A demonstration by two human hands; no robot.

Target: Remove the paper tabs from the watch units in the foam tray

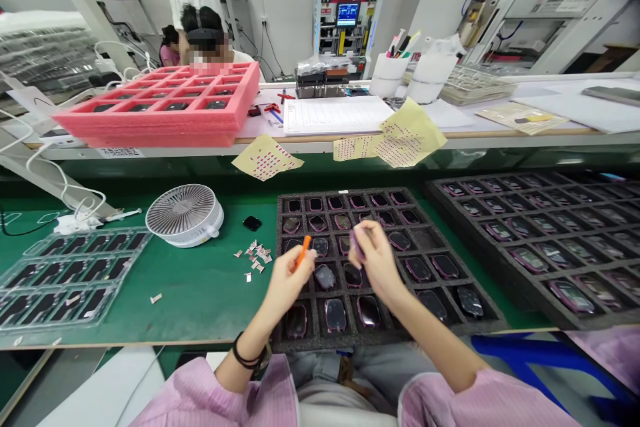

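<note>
My left hand is closed around a slim orange stick-like tool, held upright and tilted. Between the fingers of my right hand is a small purple-framed watch case, partly covered by the fingers. Both hands hover over a dark grey foam tray. Its compartments hold purple-rimmed watch cases with dark glass, such as the nearby watch case; a few compartments have no case in them.
A second foam tray of watch cases lies to the right. On the green bench are a white fan, small loose pieces and a clear plastic tray. A shelf bears a pink foam tray; people are behind it.
</note>
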